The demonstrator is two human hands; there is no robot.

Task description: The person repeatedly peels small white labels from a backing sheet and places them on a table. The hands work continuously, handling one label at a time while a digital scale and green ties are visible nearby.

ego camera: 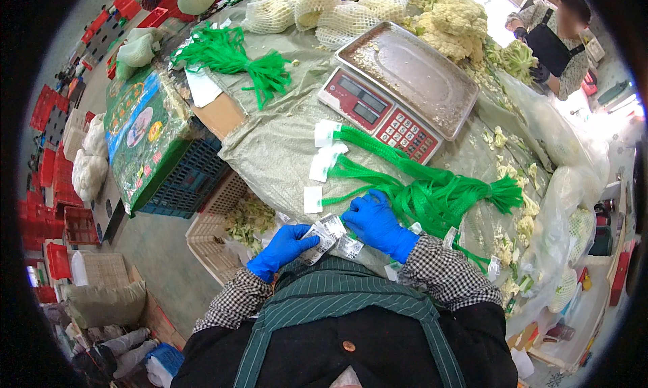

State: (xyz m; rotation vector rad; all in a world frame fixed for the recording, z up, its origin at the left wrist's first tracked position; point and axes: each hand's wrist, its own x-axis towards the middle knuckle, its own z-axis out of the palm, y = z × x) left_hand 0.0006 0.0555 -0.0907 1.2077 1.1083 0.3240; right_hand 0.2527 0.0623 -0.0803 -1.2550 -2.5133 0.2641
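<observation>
My left hand [286, 248], in a blue glove, grips several white printed labels [320, 240] just in front of my apron. My right hand [377, 226], also gloved in blue, has its fingers curled at the end of a green mesh net bag beside those labels; a bit of green shows at its fingertips. From under this hand a bundle of green mesh net bags [435, 193] spreads to the right, tied near its tufted end. White labels [313, 199] are fixed to the ends of several strips. More labels hang near my right sleeve.
A digital scale [382, 104] with a soiled metal pan stands beyond the bundle. Another green net bundle [233, 59] lies farther left. Cauliflowers [453, 26] and white foam nets [344, 21] sit at the back. Left are a blue crate [182, 175] and a beige crate [210, 246]. A person [554, 43] handles cauliflower.
</observation>
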